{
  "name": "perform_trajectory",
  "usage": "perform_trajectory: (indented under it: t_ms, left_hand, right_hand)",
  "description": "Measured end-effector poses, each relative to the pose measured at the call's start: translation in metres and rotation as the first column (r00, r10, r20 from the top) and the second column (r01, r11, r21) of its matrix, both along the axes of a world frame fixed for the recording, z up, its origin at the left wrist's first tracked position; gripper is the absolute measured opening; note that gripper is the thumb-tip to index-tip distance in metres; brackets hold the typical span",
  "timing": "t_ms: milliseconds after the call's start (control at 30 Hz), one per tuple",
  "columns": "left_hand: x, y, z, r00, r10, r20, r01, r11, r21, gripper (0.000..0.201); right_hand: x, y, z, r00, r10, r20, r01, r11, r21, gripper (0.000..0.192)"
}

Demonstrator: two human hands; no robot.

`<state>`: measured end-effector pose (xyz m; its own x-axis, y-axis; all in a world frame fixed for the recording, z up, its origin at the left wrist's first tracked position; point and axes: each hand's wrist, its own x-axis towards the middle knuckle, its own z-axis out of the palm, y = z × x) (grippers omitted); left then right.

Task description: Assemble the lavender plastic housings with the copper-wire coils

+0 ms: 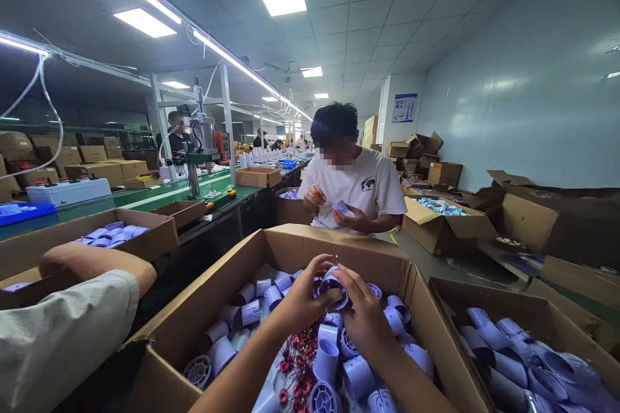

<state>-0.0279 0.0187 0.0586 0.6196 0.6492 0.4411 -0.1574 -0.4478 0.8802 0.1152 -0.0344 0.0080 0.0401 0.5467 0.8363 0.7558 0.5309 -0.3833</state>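
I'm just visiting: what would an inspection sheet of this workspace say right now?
Surface: open cardboard box in front of the wearer serves as the work area.
Job's things: one pale blue plastic bobbin held over the box; many more bobbins and small red coils lie inside.
Clutter: second box of bobbins at right; more cartons behind.
Hands: left hand and right hand both grip the held bobbin.
Cables: white cables hang at upper left.
Surroundings: seated co-worker opposite; a sleeve at left; green bench with a press.
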Motion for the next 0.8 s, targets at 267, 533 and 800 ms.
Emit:
perform_trajectory:
  t_ms: [267,533,800]
  left_hand:
    - [0.002,-0.002,0.001,0.992,0.124,-0.019,-0.125,0.989,-0.078,0.047]
    - [0.025,-0.011,-0.015,0.959,0.23,0.167,-0.182,0.948,-0.26,0.03]
    - [0.02,-0.005,-0.01,0.973,0.123,0.197,-0.047,0.936,-0.349,0.038]
  right_hand:
    - [0.001,-0.003,0.003,0.988,-0.016,0.152,0.018,1.0,-0.012,0.069]
    - [0.001,-0.002,-0.005,0.991,-0.092,0.097,0.092,0.996,0.008,0.069]
    - [0.0,-0.005,-0.012,0.991,-0.109,0.083,0.111,0.994,-0.017,0.067]
